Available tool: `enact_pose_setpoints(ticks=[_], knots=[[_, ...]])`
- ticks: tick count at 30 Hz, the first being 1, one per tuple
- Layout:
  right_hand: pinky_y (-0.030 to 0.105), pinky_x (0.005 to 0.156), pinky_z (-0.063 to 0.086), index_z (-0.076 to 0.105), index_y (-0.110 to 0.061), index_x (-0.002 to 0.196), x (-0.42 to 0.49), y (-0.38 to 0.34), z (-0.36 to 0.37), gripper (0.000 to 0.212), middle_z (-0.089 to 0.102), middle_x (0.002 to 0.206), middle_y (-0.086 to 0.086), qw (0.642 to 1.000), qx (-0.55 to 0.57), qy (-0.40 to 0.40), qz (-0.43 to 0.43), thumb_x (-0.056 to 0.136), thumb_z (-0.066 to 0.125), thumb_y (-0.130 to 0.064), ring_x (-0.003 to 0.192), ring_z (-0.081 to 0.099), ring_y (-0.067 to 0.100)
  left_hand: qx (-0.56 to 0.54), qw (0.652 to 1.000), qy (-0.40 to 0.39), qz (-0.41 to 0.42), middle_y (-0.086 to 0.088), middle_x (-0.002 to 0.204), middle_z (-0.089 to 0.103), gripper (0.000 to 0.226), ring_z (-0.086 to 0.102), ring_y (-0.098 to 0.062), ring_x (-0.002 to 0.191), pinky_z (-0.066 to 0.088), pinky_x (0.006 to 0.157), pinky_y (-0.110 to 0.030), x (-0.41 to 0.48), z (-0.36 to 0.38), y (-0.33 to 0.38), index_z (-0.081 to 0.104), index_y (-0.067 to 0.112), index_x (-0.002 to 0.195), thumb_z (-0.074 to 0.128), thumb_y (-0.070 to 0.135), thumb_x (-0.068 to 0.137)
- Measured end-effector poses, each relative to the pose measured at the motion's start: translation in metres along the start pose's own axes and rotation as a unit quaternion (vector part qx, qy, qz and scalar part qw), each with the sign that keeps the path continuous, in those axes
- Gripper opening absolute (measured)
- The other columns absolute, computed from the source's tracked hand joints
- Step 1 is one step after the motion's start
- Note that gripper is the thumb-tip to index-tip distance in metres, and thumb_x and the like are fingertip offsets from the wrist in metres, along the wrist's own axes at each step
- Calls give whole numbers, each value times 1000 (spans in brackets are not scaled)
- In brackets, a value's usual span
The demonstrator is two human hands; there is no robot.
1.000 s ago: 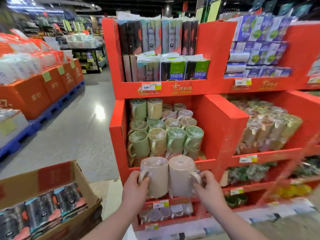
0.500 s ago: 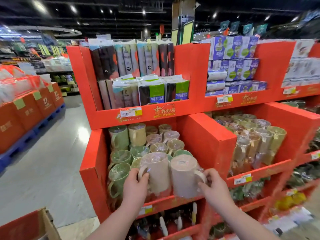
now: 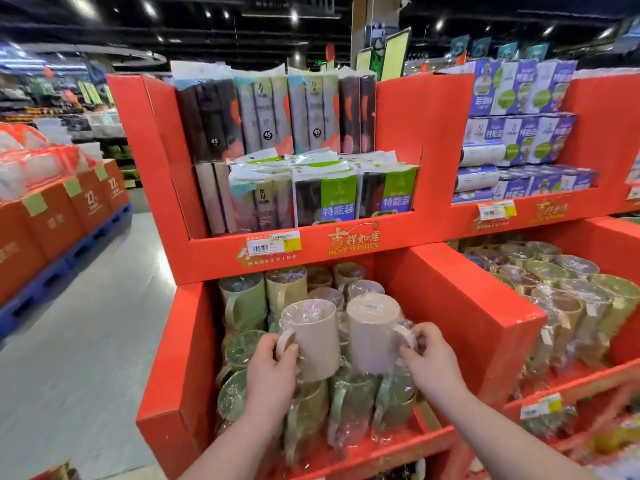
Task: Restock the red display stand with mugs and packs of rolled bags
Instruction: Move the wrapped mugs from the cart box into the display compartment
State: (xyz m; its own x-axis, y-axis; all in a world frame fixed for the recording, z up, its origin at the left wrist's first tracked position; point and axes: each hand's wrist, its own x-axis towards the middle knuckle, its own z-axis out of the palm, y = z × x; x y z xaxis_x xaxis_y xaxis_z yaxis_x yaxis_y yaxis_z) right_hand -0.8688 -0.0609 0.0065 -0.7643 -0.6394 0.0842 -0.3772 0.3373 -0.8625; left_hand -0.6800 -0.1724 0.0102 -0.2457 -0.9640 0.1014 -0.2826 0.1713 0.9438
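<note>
- red display stand (image 3: 180,344): packs of rolled bags (image 3: 273,116) stand on the top shelf, wrapped green mugs (image 3: 242,304) fill the compartment below.
- left hand (image 3: 273,372): fingers (image 3: 289,353) curled round the handle of the left beige mug (image 3: 313,341), gripping it.
- left beige mug: plastic-wrapped, upright, over the green mugs at the compartment's front; can't tell if it touches them.
- right beige mug (image 3: 372,336): just beside it, wrapped, handle pointing right.
- right hand (image 3: 434,363): fingers (image 3: 410,355) pinch that handle.
</note>
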Motion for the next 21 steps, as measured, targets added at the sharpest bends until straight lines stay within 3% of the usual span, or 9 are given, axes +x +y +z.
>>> enact_pose_setpoints(ticks=[2, 7, 12, 18, 21], knots=[[28, 53, 36, 44, -16, 83, 10, 1, 4, 18, 52, 72, 1, 1000, -5, 3, 7, 88, 57, -6, 62, 48, 16, 2, 1000, -3, -11, -3, 77, 56, 11, 48, -11, 62, 35, 45, -13, 6, 7, -3, 53, 14, 82, 54, 11, 93], [40, 62, 50, 44, -20, 78, 40, 1, 11, 23, 56, 76, 5, 998, 29, 15, 59, 84, 56, -2, 75, 64, 30, -2, 1000, 1, -28, -5, 77, 59, 7, 49, -14, 65, 37, 57, -26, 25, 26, 1, 55, 6, 86, 56, 11, 91], [38, 61, 47, 42, -18, 77, 67, 2, 15, 24, 55, 77, 7, 996, 42, 9, 76, 84, 54, 1, 75, 63, 31, -3, 999, 12, -31, -9, 81, 59, 9, 50, -17, 69, 38, 61, -30, 44, 42, 4, 54, 12, 83, 56, 13, 91], [31, 55, 36, 40, -15, 76, 91, 0, 16, 23, 52, 72, 5, 999, 35, -12, 33, 85, 55, -1, 62, 48, 19, 13, 998, 32, -52, -4, 71, 53, 11, 47, -17, 63, 35, 56, -29, 71, 70, 11, 51, 7, 82, 57, 12, 90], [32, 56, 37, 42, -13, 78, 99, 6, 18, 19, 56, 76, 8, 999, 29, -21, 35, 85, 54, 0, 68, 55, 26, 12, 997, 43, -61, -3, 74, 55, 17, 53, -19, 67, 42, 59, -32, 83, 83, 12, 48, 16, 77, 59, 12, 89]])
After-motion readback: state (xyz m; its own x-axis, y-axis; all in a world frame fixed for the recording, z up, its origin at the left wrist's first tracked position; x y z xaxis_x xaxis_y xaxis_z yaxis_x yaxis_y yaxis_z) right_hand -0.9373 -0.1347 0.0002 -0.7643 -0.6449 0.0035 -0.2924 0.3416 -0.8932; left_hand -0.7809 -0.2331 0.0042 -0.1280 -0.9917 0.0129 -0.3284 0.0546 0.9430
